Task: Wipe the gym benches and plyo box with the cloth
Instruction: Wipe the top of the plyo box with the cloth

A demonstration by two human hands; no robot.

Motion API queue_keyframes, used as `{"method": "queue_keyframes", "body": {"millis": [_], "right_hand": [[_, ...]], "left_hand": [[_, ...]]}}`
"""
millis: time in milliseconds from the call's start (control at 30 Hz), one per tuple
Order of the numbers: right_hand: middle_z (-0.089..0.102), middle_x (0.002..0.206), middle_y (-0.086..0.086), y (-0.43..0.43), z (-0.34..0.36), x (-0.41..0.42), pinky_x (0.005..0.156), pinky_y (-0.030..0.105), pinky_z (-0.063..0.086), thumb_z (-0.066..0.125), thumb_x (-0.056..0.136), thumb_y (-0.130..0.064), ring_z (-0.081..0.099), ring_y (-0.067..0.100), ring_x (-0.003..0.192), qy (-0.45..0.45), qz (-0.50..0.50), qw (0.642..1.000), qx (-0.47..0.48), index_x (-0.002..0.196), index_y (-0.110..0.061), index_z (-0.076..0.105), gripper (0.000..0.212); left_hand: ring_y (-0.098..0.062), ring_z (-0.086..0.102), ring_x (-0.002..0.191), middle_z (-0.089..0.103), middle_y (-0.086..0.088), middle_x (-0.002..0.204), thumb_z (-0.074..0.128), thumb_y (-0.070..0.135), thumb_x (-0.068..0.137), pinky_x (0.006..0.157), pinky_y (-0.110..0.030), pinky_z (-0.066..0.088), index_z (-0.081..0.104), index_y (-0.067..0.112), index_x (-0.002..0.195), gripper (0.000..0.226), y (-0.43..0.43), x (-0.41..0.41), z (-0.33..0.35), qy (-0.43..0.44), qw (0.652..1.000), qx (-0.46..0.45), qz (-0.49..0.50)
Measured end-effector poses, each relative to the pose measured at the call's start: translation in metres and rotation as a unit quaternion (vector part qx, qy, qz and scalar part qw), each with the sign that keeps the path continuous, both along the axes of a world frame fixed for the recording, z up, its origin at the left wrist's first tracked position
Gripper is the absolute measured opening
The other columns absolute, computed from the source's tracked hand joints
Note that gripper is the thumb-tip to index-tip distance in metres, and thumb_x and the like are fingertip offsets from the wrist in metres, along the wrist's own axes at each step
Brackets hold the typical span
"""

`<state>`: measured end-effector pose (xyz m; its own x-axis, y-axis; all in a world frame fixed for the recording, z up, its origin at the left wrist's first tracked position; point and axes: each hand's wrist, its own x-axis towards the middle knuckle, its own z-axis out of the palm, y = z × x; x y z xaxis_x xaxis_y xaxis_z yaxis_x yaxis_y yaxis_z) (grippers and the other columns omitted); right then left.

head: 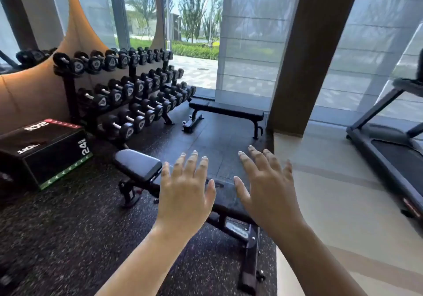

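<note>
My left hand (186, 189) and my right hand (265, 185) are both raised in front of me, palms down, fingers spread straight, holding nothing. Beneath them stands a black padded gym bench (139, 165), its seat partly hidden by my hands. A second flat black bench (229, 109) stands farther back by the window. A black plyo box (43, 149) with white numbers and a green-striped edge sits on the floor at the left. No cloth is in view.
A three-tier rack of black dumbbells (128, 91) lines the left wall behind the box. A brown pillar (311, 55) rises to the right of the far bench. A treadmill (389, 149) stands at the far right on a pale floor.
</note>
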<state>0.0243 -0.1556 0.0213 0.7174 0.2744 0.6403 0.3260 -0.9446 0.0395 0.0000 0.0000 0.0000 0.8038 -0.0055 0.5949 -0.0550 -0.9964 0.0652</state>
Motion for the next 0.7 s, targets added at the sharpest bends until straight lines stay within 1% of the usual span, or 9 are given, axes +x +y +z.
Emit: {"method": "queue_keyframes", "body": {"millis": [67, 133, 300, 333, 400, 467, 533, 633, 700], "right_hand": [[0.063, 0.119, 0.011, 0.035, -0.012, 0.012, 0.085, 0.063, 0.044, 0.078, 0.066, -0.032, 0.06, 0.034, 0.109, -0.002, 0.031, 1.0, 0.0, 0.115, -0.012, 0.063, 0.055], [0.064, 0.118, 0.011, 0.061, -0.024, 0.016, 0.084, 0.063, 0.044, 0.079, 0.065, -0.032, 0.06, 0.034, 0.108, 0.003, 0.035, 0.999, -0.008, 0.114, -0.012, 0.064, 0.055], [0.064, 0.118, 0.011, 0.176, -0.064, 0.036, 0.085, 0.063, 0.043, 0.079, 0.066, -0.033, 0.06, 0.034, 0.109, 0.041, 0.069, 0.997, -0.016, 0.114, -0.012, 0.065, 0.054], [0.064, 0.118, 0.011, 0.2, -0.071, 0.04, 0.085, 0.062, 0.043, 0.077, 0.069, -0.033, 0.06, 0.034, 0.109, 0.055, 0.077, 0.995, -0.019, 0.114, -0.012, 0.064, 0.052], [0.063, 0.12, 0.01, 0.245, -0.084, 0.046, 0.086, 0.061, 0.043, 0.065, 0.075, -0.036, 0.059, 0.033, 0.111, 0.075, 0.099, 0.992, -0.025, 0.116, -0.013, 0.063, 0.047], [0.063, 0.121, 0.009, 0.288, -0.094, 0.052, 0.087, 0.061, 0.043, 0.054, 0.075, -0.038, 0.059, 0.032, 0.112, 0.101, 0.119, 0.987, -0.027, 0.117, -0.014, 0.063, 0.05], [0.062, 0.122, 0.009, 0.323, -0.105, 0.057, 0.088, 0.06, 0.043, 0.047, 0.077, -0.039, 0.058, 0.031, 0.113, 0.115, 0.142, 0.983, -0.029, 0.119, -0.015, 0.062, 0.051], [0.061, 0.124, 0.008, 0.365, -0.12, 0.067, 0.09, 0.059, 0.042, 0.045, 0.079, -0.04, 0.057, 0.031, 0.115, 0.135, 0.167, 0.976, -0.033, 0.121, -0.016, 0.06, 0.051], [0.061, 0.124, 0.007, 0.39, -0.129, 0.078, 0.091, 0.06, 0.04, 0.048, 0.078, -0.039, 0.056, 0.031, 0.115, 0.144, 0.183, 0.972, -0.031, 0.121, -0.016, 0.06, 0.05]], "left_hand": [[-0.035, 0.06, 0.109, 0.064, -0.016, 0.118, 0.037, 0.035, 0.083, 0.088, -0.057, 0.045, 0.065, 0.004, 0.114, 0.052, 0.029, 0.006, -0.013, 0.02, 1.0, -0.009, 0.012], [-0.035, 0.06, 0.11, 0.064, -0.016, 0.118, 0.038, 0.035, 0.083, 0.089, -0.057, 0.044, 0.065, 0.004, 0.114, 0.052, 0.058, 0.01, -0.028, 0.006, 1.0, -0.008, 0.019], [-0.035, 0.059, 0.112, 0.063, -0.016, 0.12, 0.039, 0.034, 0.083, 0.091, -0.058, 0.043, 0.065, 0.004, 0.115, 0.051, 0.165, 0.02, -0.068, 0.025, 0.998, -0.019, 0.045], [-0.035, 0.059, 0.112, 0.062, -0.016, 0.12, 0.039, 0.033, 0.083, 0.091, -0.057, 0.043, 0.065, 0.005, 0.115, 0.051, 0.187, 0.02, -0.075, 0.037, 0.998, -0.021, 0.054], [-0.035, 0.059, 0.111, 0.062, -0.016, 0.121, 0.038, 0.033, 0.083, 0.092, -0.056, 0.043, 0.065, 0.004, 0.115, 0.051, 0.228, 0.021, -0.087, 0.055, 0.996, -0.023, 0.067], [-0.035, 0.059, 0.111, 0.062, -0.016, 0.121, 0.038, 0.033, 0.083, 0.091, -0.056, 0.043, 0.064, 0.004, 0.116, 0.051, 0.267, 0.023, -0.098, 0.07, 0.993, -0.03, 0.086], [-0.035, 0.059, 0.112, 0.062, -0.017, 0.121, 0.038, 0.033, 0.084, 0.09, -0.057, 0.044, 0.064, 0.004, 0.117, 0.051, 0.3, 0.025, -0.108, 0.081, 0.99, -0.044, 0.109], [-0.035, 0.058, 0.112, 0.062, -0.017, 0.122, 0.037, 0.034, 0.084, 0.091, -0.058, 0.043, 0.064, 0.004, 0.117, 0.052, 0.338, 0.028, -0.122, 0.106, 0.983, -0.074, 0.134], [-0.035, 0.058, 0.113, 0.061, -0.016, 0.123, 0.037, 0.034, 0.084, 0.091, -0.058, 0.043, 0.063, 0.004, 0.118, 0.052, 0.361, 0.033, -0.132, 0.114, 0.978, -0.086, 0.149]]}}
